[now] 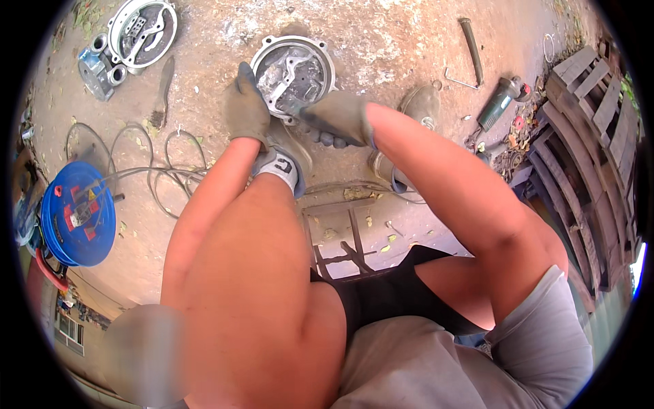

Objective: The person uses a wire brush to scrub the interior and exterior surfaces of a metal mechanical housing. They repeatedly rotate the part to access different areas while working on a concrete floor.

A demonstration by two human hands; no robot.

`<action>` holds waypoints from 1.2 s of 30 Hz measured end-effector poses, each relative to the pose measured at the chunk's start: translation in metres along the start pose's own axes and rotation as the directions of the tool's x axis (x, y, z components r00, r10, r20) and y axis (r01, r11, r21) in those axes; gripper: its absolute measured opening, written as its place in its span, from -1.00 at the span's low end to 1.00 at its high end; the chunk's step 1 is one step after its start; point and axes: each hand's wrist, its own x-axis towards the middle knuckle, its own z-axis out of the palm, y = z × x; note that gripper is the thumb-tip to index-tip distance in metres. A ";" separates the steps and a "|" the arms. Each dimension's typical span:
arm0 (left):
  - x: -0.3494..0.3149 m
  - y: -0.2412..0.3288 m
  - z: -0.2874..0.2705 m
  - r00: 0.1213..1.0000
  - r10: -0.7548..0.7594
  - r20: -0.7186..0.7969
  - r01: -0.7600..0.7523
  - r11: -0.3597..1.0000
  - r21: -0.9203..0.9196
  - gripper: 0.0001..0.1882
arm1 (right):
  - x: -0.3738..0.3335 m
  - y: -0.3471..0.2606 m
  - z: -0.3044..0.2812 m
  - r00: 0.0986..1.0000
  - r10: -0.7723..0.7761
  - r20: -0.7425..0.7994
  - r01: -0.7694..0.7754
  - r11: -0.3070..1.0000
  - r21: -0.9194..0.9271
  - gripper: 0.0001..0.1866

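A round cast-metal housing (325, 60) with a bright rim, bolt lugs and a rough grey inside stands on the ground ahead of my feet. My left hand (246, 109), in a grey-brown work glove, grips the left side of its rim. The gloved right hand (337, 119) is at the lower right rim, thumb toward the metal and fingers curled under. Whatever those fingers may hold is hidden. A similar round housing (172, 34) lies at the far left, beside a blue-grey metal part (95, 76) with round openings.
A brush-like tool (162, 95) lies left of my left hand. Black cable (153, 170) loops near a blue cable reel (102, 225). To the right are a rusty bar (471, 51), an L-shaped key (460, 80), a green angle grinder (496, 105) and stacked wooden pallets (589, 163).
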 end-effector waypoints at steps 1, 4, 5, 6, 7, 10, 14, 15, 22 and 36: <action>0.002 0.002 0.003 0.999 0.001 0.033 0.000 0.999 -0.032 -0.17 | 0.014 -0.007 -0.003 0.985 -0.161 0.066 0.173 0.877 -0.449 -0.72; 0.006 -0.005 0.000 1.000 0.012 0.026 -0.011 0.999 -0.050 -0.18 | 0.032 -0.040 0.011 0.940 -0.153 0.305 0.329 0.162 -0.930 -0.63; 0.005 -0.011 0.003 0.999 0.031 -0.024 -0.032 0.999 -0.014 -0.18 | 0.029 -0.037 0.011 0.939 -0.168 0.300 0.322 0.122 -0.939 -0.64; 0.007 -0.016 0.003 0.996 0.051 -0.074 -0.049 0.999 0.023 -0.18 | 0.025 -0.032 0.009 0.938 -0.182 0.295 0.314 0.082 -0.946 -0.65; 0.007 -0.013 0.004 0.997 0.057 -0.059 -0.056 0.998 0.012 -0.18 | 0.026 -0.027 0.005 0.938 -0.196 0.285 0.299 0.049 -0.953 -0.66; 0.000 0.002 0.003 0.997 0.060 0.043 -0.056 0.995 -0.082 -0.18 | 0.038 -0.027 -0.023 0.952 -0.047 0.304 0.300 -0.073 -0.951 -0.68; 0.005 -0.008 0.006 0.999 0.051 -0.011 -0.051 0.998 -0.025 -0.17 | 0.037 -0.019 -0.020 0.924 -0.148 0.353 0.347 -0.061 -0.936 -0.70; 0.006 -0.010 0.006 0.998 0.054 -0.015 -0.054 0.998 -0.020 -0.17 | 0.033 -0.019 -0.016 0.908 -0.170 0.383 0.377 -0.070 -0.924 -0.71; 0.004 -0.007 0.007 0.998 0.026 -0.049 -0.027 0.999 -0.017 -0.17 | 0.033 0.004 0.006 0.958 -0.279 0.069 0.252 0.697 -0.672 -0.76; 0.003 0.000 0.003 1.000 0.029 -0.002 -0.029 0.998 0.051 -0.17 | 0.030 -0.005 -0.009 0.900 -0.365 0.236 0.357 0.308 -0.882 -0.65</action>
